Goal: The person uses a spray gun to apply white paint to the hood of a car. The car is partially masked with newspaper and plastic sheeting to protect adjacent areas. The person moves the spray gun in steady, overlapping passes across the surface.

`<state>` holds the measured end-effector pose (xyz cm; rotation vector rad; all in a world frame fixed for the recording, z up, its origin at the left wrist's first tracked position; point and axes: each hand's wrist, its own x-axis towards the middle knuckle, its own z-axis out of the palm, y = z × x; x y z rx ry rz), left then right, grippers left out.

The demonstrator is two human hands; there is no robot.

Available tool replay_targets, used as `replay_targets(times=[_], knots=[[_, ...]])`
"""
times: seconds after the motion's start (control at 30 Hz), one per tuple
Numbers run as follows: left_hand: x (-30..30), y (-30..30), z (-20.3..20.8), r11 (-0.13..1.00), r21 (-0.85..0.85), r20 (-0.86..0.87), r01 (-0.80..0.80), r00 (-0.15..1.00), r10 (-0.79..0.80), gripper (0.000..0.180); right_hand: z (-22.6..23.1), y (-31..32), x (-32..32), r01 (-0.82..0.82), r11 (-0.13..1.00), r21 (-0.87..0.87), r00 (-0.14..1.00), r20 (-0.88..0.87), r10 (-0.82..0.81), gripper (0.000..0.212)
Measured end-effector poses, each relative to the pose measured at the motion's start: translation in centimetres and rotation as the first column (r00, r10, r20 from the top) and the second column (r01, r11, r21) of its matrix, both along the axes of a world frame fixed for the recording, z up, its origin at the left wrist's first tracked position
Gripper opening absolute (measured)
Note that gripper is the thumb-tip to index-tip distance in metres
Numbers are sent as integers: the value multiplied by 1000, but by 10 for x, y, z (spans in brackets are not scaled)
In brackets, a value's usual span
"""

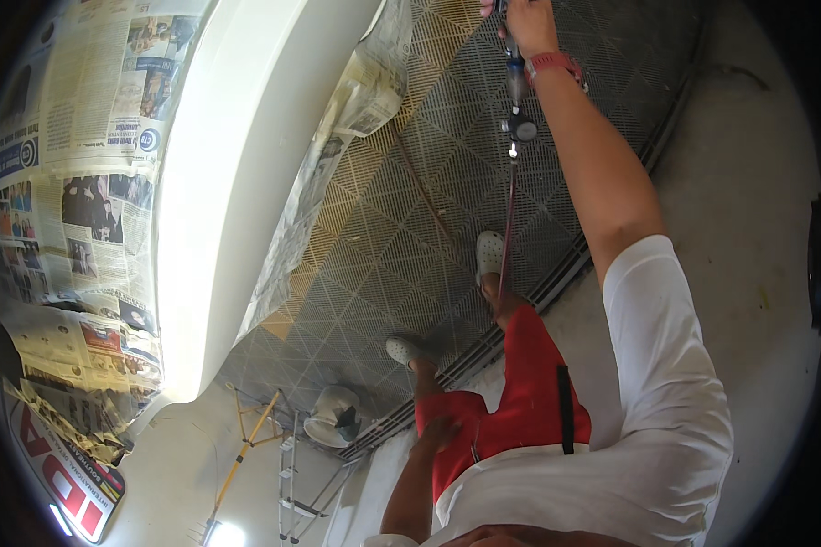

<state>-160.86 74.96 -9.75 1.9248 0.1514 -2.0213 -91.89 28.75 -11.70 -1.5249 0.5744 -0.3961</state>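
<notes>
At the top edge my right hand (531, 25) is closed round the handle of a spray gun (511, 46), whose upper part is cut off by the frame. Below the grip hang a regulator with a round gauge (521, 128) and a thin reddish air hose (509, 210) running down past my foot. A red watch band sits on that wrist. To the left of the gun stands a glossy white curved panel (246, 155), bordered by taped newspaper (91, 173). My left hand (442, 432) lies on my red shorts, away from the panel, its fingers seemingly flat and holding nothing.
Grey grating (365, 246) with diamond patterns and yellowish overspray lies underfoot. Loose newspaper (365, 91) hangs off the panel's right edge. Behind me are a yellow stand (246, 447), a metal frame (288, 474), a whitish bucket-like container (334, 417) and a bright lamp (223, 534).
</notes>
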Motion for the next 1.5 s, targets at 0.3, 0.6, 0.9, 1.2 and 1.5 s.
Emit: replay_targets(times=[0.3, 0.6, 0.9, 1.2, 1.5], knots=[[-30, 45, -11, 1000, 3, -114, 23, 993, -22, 79, -39, 121, -110, -110, 992, -59, 988, 105, 116, 42], [-124, 147, -60, 876, 185, 370, 445, 795, -482, 70, -72, 356, -350, -493, 821, -286, 841, 86, 535, 35], [-97, 243, -2, 952, 262, 393, -157, 919, 43, 74, -90, 614, -507, -728, 575, -374, 567, 144, 811, 46], [-119, 286, -4, 939, 303, 395, -161, 918, 30, 72, -80, 800, -566, -792, 459, -402, 405, 216, 888, 40], [-105, 263, 0, 945, 306, 352, -116, 936, 1, 74, -94, 703, -510, -829, 493, -264, 474, 137, 870, 41]])
